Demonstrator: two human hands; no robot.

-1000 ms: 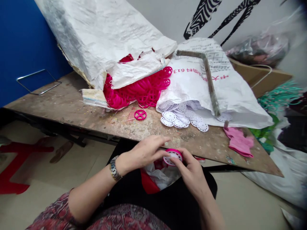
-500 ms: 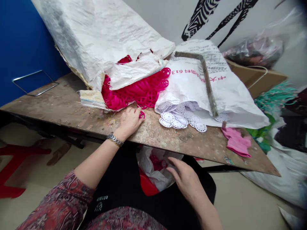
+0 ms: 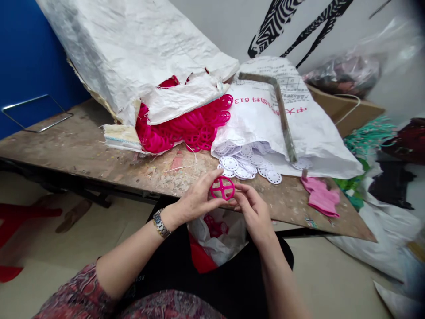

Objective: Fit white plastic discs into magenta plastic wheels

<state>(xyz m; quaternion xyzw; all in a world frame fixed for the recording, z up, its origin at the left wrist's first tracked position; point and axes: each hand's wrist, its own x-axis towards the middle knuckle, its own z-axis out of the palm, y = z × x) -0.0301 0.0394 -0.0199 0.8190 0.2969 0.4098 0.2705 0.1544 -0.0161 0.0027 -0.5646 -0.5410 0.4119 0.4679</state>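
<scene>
Between my two hands, over the table's front edge, is a pink ring with a cross inside (image 3: 222,188). My left hand (image 3: 195,197) grips its left side between thumb and fingers. On the right side my right hand (image 3: 253,206) has its fingers closed against the ring's edge. Many pink rings (image 3: 186,128) spill from a torn white sack (image 3: 133,53) at the back left. White slotted discs (image 3: 241,166) lie at the mouth of a printed white sack (image 3: 259,117), just behind my hands.
An angled metal bar (image 3: 283,115) rests on the printed sack. Pink cloth (image 3: 321,197) lies at the right of the table (image 3: 79,153). Below the edge, a lined red container (image 3: 201,254) holds pink pieces. A wire frame (image 3: 36,113) stands at the far left.
My left hand has come back from the pink pile with a ring. My right hand has risen from above the lined container to meet it. The view has shifted slightly.
</scene>
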